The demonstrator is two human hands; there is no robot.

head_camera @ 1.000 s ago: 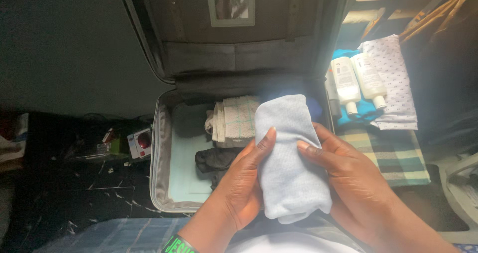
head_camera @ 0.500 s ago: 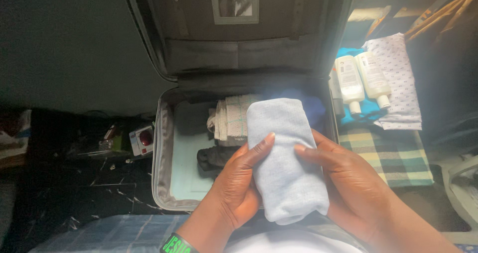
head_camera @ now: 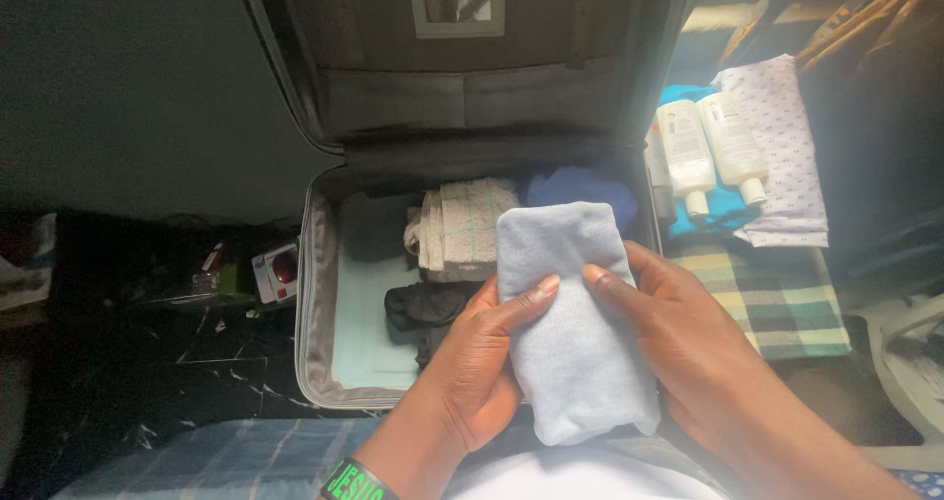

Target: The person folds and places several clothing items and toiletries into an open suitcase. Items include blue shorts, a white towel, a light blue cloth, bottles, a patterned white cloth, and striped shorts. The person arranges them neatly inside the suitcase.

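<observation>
- Left hand [head_camera: 477,362] wraps the left edge of a rolled light grey cloth [head_camera: 573,328], thumb lying across the front, fingers tucked behind; closed on it.
- Right hand [head_camera: 678,348] grips the right edge of the same roll, thumb on the front almost meeting the left thumb, fingers behind; also clamped on the cloth.
- Cloth roll sits between both hands, long axis running away from the person, raised above the near-right part of an open suitcase [head_camera: 320,294].
- Green-lettered wristband [head_camera: 356,480] on the left wrist, at the bottom edge.
- Just beyond the left hand, inside the suitcase: dark bundled garment [head_camera: 425,308], close to the fingertips.
- Further out past the left hand: folded cream towel with a green grid pattern [head_camera: 462,227], standing on edge.
- Beyond the far end of the roll: blue garment [head_camera: 580,185] at the back of the case, partly hidden by the roll.
- Suitcase lining pale blue, bare patch left of the left hand; lid [head_camera: 462,58] stands open beyond everything.
- Right of the right hand, outside the case: green and cream checked cloth [head_camera: 767,298], near the knuckles.
- Beyond that, well apart from the right hand: two white bottles [head_camera: 706,151] lying side by side on a turquoise cloth [head_camera: 723,210], next to a white patterned cloth [head_camera: 782,156].
- Far left of the left hand, on the dark floor: small white box with a red part [head_camera: 277,272], amid clutter too dim to make out.
</observation>
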